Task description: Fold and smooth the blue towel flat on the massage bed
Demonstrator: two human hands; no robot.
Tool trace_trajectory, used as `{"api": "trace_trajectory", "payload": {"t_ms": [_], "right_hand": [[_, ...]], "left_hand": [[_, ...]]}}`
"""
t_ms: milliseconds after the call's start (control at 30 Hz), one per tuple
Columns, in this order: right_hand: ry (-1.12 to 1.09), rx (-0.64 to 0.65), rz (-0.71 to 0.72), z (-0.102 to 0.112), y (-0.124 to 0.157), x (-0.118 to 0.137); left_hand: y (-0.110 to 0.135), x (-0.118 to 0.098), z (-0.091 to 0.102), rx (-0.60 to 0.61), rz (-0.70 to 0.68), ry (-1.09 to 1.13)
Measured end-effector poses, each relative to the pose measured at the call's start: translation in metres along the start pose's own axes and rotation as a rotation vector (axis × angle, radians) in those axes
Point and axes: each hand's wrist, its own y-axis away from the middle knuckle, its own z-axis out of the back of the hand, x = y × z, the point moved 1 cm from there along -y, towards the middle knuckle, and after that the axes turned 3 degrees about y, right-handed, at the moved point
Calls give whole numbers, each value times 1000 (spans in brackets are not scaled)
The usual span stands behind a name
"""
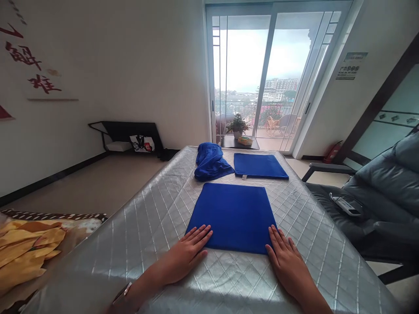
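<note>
A flat blue cloth square (234, 216), perhaps a cushion cover, lies smooth on the silver quilted table cover (157, 231). My left hand (188, 253) rests flat with its fingertips on the near left corner of the square. On the near right corner lie the fingertips of my right hand (286, 257), palm down, fingers stretched out. Neither hand grips anything. Farther back, a second blue square (260, 166) lies flat with a small white tag at its near edge. Beside it on the left is a crumpled heap of blue cloth (211, 161).
A dark padded armchair (386, 183) with a power strip (346, 205) on its seat stands at the right. Yellow cloth (29, 248) lies at the lower left. Beyond the far edge, a potted plant (238, 124) stands before the sliding glass door (273, 65).
</note>
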Motion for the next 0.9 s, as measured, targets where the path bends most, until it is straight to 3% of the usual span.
{"api": "trace_trajectory", "payload": {"t_ms": [167, 367, 600, 900], "right_hand": [[-4, -153, 100, 9, 1, -3], [-118, -256, 263, 23, 9, -4], [-173, -278, 315, 26, 10, -8], [-65, -292, 366, 25, 11, -7]], "left_hand": [[4, -6, 5, -236, 54, 41], [-5, -17, 15, -331, 44, 73], [-9, -23, 19, -357, -30, -17], [-6, -20, 13, -340, -102, -139]]}}
